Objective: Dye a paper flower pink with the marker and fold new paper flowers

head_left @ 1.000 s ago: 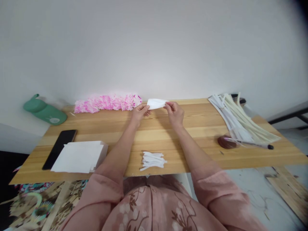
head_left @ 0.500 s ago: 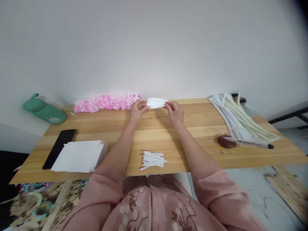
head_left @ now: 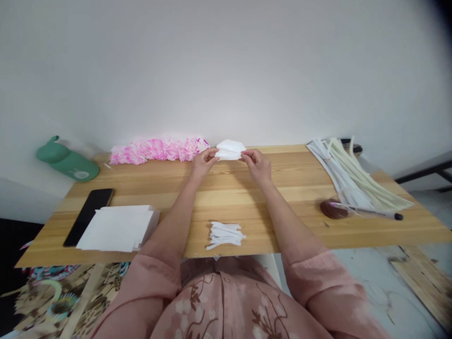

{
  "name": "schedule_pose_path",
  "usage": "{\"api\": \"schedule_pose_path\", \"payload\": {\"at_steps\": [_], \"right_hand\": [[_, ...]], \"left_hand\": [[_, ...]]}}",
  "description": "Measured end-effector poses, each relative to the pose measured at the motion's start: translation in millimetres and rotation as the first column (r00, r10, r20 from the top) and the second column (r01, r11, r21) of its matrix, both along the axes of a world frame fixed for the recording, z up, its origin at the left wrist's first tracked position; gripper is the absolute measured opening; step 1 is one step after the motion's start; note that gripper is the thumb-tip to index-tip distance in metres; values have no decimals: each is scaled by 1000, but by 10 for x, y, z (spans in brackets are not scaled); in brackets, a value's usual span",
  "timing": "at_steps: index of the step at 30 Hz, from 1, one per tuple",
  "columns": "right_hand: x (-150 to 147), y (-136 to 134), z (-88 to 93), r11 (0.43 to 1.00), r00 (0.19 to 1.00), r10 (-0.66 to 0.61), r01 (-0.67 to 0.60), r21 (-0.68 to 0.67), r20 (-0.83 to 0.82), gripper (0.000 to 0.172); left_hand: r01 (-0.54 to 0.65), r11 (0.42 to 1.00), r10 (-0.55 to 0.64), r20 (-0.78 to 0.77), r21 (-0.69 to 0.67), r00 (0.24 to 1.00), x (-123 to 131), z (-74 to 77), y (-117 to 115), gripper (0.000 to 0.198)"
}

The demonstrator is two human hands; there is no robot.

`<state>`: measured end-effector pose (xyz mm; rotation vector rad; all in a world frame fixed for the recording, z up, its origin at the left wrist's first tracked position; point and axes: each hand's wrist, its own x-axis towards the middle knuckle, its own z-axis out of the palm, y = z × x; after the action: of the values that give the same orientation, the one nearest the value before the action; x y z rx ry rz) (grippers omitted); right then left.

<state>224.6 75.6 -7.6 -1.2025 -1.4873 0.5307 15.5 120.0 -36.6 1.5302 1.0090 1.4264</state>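
A small sheet of thin white paper (head_left: 230,147) is stretched between my two hands above the far part of the wooden table (head_left: 226,195). It has a crease running across it, with a wider flap standing up behind. My left hand (head_left: 204,159) pinches its left end, and my right hand (head_left: 256,162) pinches the right end. Between my forearms, by the near edge, lies a small pile of narrow folded white paper strips (head_left: 226,234). To the left of my left forearm is a stack of white paper sheets (head_left: 115,228).
Pink and white ruffled paper flowers (head_left: 155,150) line the wall at back left. A green bottle (head_left: 68,160) lies near a black phone (head_left: 88,214). On the right are bundled white and cream stems (head_left: 356,174), a dark red round object (head_left: 334,208) and a pen (head_left: 384,214).
The white paper has opened out upward, its rear flap now standing taller above the crease. Both hands keep their pinch and have hardly moved.
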Motion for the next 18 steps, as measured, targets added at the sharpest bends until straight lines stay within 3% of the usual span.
{"api": "schedule_pose_path", "payload": {"at_steps": [4,9,18], "right_hand": [[22,7,-10,1000,1000,26,-26,-2,-2,23],[31,9,-11,1000,999,28,-28,-13,26,22],[45,29,-31,999,999,36,-36,-16,5,23]], "left_hand": [[7,1000,-7,-5,-15,1000,-2,16,-16,31],[63,996,-57,103,-64,993,49,78,-67,28],[43,992,-29,117,-118,993,69,131,-105,22]]}}
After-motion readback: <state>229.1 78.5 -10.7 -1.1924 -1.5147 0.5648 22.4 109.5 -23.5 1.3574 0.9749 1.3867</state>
